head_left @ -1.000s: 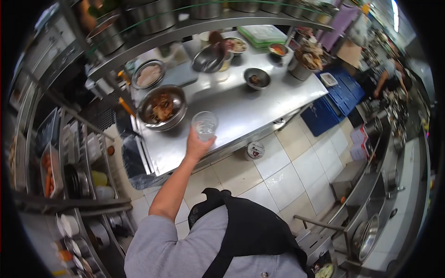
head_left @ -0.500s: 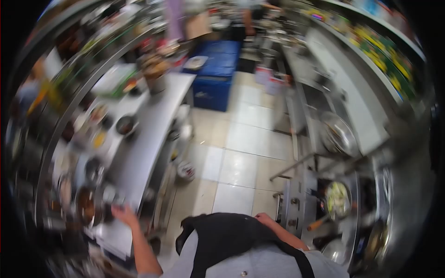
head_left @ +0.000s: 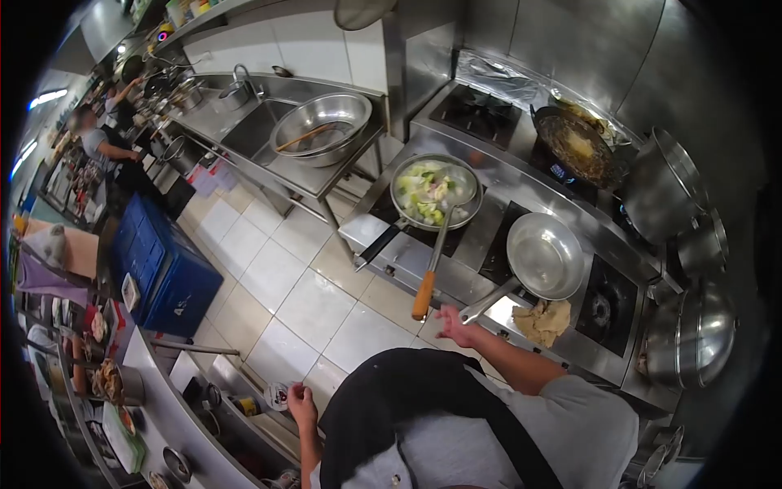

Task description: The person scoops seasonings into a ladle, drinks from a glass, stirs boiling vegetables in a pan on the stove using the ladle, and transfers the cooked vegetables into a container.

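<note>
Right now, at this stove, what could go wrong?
1. The wooden-handled utensil juts over the front edge of the stove near the right hand; a bump might flip vegetables out.
2. The steel pan has its handle pointing toward that hand; a knock could shift it.
3. A blue glow, probably flame, shows at the wok; reaching past might burn.

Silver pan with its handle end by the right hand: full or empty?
Empty of food: the silver pan shows only bare, shiny metal inside. A thin film of clear liquid cannot be ruled out.
</note>
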A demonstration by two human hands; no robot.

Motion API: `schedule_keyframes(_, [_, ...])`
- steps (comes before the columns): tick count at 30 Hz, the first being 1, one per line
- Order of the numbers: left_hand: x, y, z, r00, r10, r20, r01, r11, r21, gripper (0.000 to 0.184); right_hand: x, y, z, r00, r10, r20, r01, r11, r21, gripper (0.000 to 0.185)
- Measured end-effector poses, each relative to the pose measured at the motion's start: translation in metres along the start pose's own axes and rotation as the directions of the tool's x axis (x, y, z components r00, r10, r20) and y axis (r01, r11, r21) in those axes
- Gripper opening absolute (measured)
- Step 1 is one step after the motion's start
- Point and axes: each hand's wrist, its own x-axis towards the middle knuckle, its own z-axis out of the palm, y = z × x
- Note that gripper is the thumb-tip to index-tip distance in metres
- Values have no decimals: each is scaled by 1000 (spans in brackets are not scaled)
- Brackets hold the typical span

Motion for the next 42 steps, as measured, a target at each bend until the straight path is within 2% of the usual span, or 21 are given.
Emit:
schedule_keyframes(1, [5,1,15,1000,-2,10,2,1000,2,25,-2,-16,5,999,-33,43,26,987,156,43])
schedule_keyframes(3, [25,25,48,970,-118,211,119,993,6,22,-27,-79,64,995,-61,75,24,904,426,51])
schedule_keyframes(4, [34,38,62,953,-92,290,82,996,47,21,-23,-85,77,996,-51,67,13,878,479,52])
schedule_keyframes(5, [40,54,77,931,-25,363,48,997,-54,20,-20,-91,90,997,-41,58,4,848,530,54])
schedule_keyframes(7, [57,103,104,898,-39,439,85,993,-86,19,5,-89,98,967,-205,152,33,690,723,60])
schedule_keyframes(8, [69,121,113,873,-37,487,99,990,-103,19,5,-94,108,966,-218,135,50,676,735,60])
schedule_keyframes(12, [126,175,147,813,34,582,45,992,-120,18,-12,-118,115,954,-292,64,146,640,755,56])
schedule_keyframes(14, [151,190,153,785,61,616,16,993,-118,18,-14,-114,107,978,-209,5,158,755,637,53])
schedule_keyframes(18, [197,175,145,731,98,675,-50,995,-90,19,-56,-106,92,942,-308,-136,326,740,588,52])
schedule_keyframes(21, [220,148,127,705,54,708,-41,999,-35,18,-87,-72,57,942,-267,-204,335,759,558,30])
schedule_keyframes(22, [226,138,122,706,-2,708,-1,1000,3,18,-99,-62,50,935,-272,-226,354,751,558,30])
schedule_keyframes(24, [240,114,115,693,-53,719,38,999,36,18,-122,-45,39,902,-74,-425,290,834,470,20])
schedule_keyframes(26, [251,93,114,647,-141,749,111,990,90,17,-144,-26,25,884,-41,-465,306,804,510,18])
schedule_keyframes(31, [262,95,134,575,-267,773,76,958,275,19,-195,20,-10,817,54,-574,323,782,533,22])
schedule_keyframes(33, [265,93,145,559,-274,783,89,958,271,19,-223,35,-32,790,-6,-613,328,850,413,27])
schedule_keyframes(35, [263,101,153,565,-289,773,135,956,259,22,-260,35,-66,802,-44,-596,233,942,243,28])
schedule_keyframes(37, [251,109,155,619,-311,721,188,950,249,24,-274,24,-115,509,173,-843,57,971,233,33])
schedule_keyframes(39, [231,111,154,659,-348,667,240,938,251,25,-290,11,-186,314,-288,-905,225,948,-224,40])
schedule_keyframes(40, [220,109,151,647,-368,667,245,930,275,24,-287,-54,-183,149,-322,-935,185,938,-293,45])
schedule_keyframes(41, [211,102,149,627,-383,678,223,923,315,24,-286,-116,-172,156,-465,-871,373,845,-384,50])
schedule_keyframes(42, [202,95,147,607,-398,688,198,914,354,23,-279,-173,-177,186,-458,-869,445,828,-341,56])
